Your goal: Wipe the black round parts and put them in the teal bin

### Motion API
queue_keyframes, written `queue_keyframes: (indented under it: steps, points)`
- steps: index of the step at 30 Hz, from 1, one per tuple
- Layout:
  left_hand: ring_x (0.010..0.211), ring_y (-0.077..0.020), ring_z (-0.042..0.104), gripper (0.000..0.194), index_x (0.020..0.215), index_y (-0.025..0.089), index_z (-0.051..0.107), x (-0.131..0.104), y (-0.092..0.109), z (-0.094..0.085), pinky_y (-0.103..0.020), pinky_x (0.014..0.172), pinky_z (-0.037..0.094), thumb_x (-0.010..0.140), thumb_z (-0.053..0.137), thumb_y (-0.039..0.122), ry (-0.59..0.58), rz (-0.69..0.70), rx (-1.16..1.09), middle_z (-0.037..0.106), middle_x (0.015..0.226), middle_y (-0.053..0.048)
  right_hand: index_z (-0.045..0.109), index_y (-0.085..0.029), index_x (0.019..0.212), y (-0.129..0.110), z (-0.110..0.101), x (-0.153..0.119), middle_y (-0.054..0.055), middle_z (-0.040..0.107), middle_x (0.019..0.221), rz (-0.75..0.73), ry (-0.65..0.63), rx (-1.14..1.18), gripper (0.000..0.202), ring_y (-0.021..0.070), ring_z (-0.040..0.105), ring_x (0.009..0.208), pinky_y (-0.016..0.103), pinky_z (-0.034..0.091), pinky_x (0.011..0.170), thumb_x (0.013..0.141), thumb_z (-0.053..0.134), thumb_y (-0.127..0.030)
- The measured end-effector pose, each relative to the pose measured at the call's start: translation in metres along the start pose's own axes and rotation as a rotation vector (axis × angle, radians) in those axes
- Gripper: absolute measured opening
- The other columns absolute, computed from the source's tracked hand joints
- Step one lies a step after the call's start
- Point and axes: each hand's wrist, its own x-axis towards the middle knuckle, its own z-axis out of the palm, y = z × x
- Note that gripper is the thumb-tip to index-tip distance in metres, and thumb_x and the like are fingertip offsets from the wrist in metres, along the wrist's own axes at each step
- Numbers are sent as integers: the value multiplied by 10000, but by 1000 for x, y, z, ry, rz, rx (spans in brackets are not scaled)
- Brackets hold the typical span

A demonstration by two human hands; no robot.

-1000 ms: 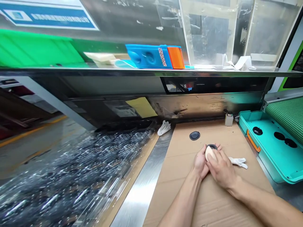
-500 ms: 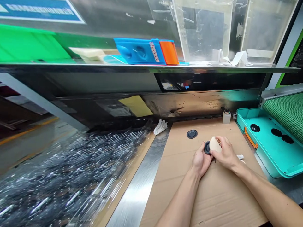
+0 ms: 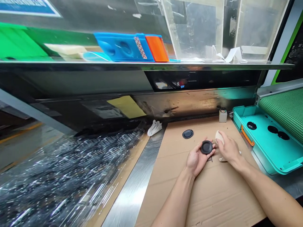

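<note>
the left hand grasps a round black rubber disc in its fingertips, held just above the brown cardboard sheet that covers the bench. the right hand is closed around a pale beige rounded pad, just right of the disc, though its fingers hide most of the pad. a second round black disc lies flat on the cardboard beyond the hands, and a teal plastic tray holding more black discs sits to the right.

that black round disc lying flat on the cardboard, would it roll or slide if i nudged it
The black disc lies flat on the cardboard, so it would likely slide rather than roll. It looks thin and small, probably light. Its matte look suggests rubbery grip, so maybe some drag.
</note>
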Motion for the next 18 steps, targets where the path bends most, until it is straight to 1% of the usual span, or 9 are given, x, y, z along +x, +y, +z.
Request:
queue_keyframes:
  steps: [3, 5, 7, 8, 10, 12, 13, 15, 18]
  points:
    - [853, -215, 724, 290, 1188, 197, 602, -4, 13, 0, -290, 653, 594, 1000, 454, 360, -20, -39, -22, 689, 1110, -168, 551, -232, 1331, 17, -11, 5, 99, 712, 1022, 33, 44, -67, 362, 258, 666, 903, 334, 464, 755, 996, 475, -344]
    - [695, -153, 682, 408, 1104, 154, 618, -6, 21, -2, -200, 519, 539, 1011, 381, 472, -21, -97, -66, 682, 974, -157, 621, -223, 1240, 22, -17, 7, 128, 687, 1046, -1, 88, -165, 317, 279, 635, 956, 366, 453, 804, 981, 515, -373]
    - [560, -103, 595, 513, 1029, 108, 625, -8, 26, -4, -152, 423, 473, 1012, 318, 519, -6, -157, -106, 644, 836, -126, 698, -220, 1067, 22, -24, 7, 138, 670, 1049, -59, 98, -231, 274, 287, 605, 985, 388, 438, 838, 965, 547, -426]
    - [524, -88, 558, 535, 1008, 93, 625, -8, 28, -6, -140, 396, 450, 1013, 302, 520, 4, -184, -125, 624, 796, -112, 717, -223, 956, 21, -28, 6, 124, 674, 991, -89, 52, -236, 281, 274, 604, 948, 378, 434, 822, 956, 557, -454]
    - [495, -74, 525, 535, 998, 78, 625, -9, 30, -8, -125, 367, 419, 1014, 299, 502, 26, -224, -159, 606, 768, -102, 714, -236, 786, 19, -37, 3, 71, 671, 819, -164, -152, -190, 305, 226, 601, 804, 326, 416, 734, 912, 613, -495]
    - [481, -69, 515, 521, 1009, 75, 627, -8, 30, -10, -121, 357, 409, 1012, 309, 488, 50, -245, -172, 609, 767, -103, 714, -254, 740, 19, -44, -1, 24, 658, 722, -233, -390, -122, 230, 183, 571, 682, 287, 371, 636, 829, 715, -466]
    - [475, -69, 511, 517, 1016, 76, 628, -8, 31, -10, -123, 355, 408, 1011, 313, 485, 61, -250, -171, 612, 765, -104, 716, -258, 738, 19, -46, -2, 8, 654, 701, -252, -471, -92, 182, 170, 554, 645, 278, 349, 604, 809, 738, -425]
    - [467, -72, 508, 515, 1025, 82, 631, -7, 31, -11, -129, 353, 408, 1009, 314, 488, 79, -252, -161, 619, 760, -106, 704, -247, 732, 18, -48, -2, -2, 643, 683, -290, -512, -28, 155, 157, 536, 623, 271, 337, 586, 849, 694, -348]
    - [458, -75, 506, 530, 1023, 89, 637, -8, 32, -9, -135, 347, 403, 1011, 295, 493, 98, -259, -150, 630, 752, -109, 694, -215, 796, 13, -45, 2, 20, 652, 752, -375, -358, 107, 247, 161, 558, 703, 274, 386, 656, 966, 544, -313]
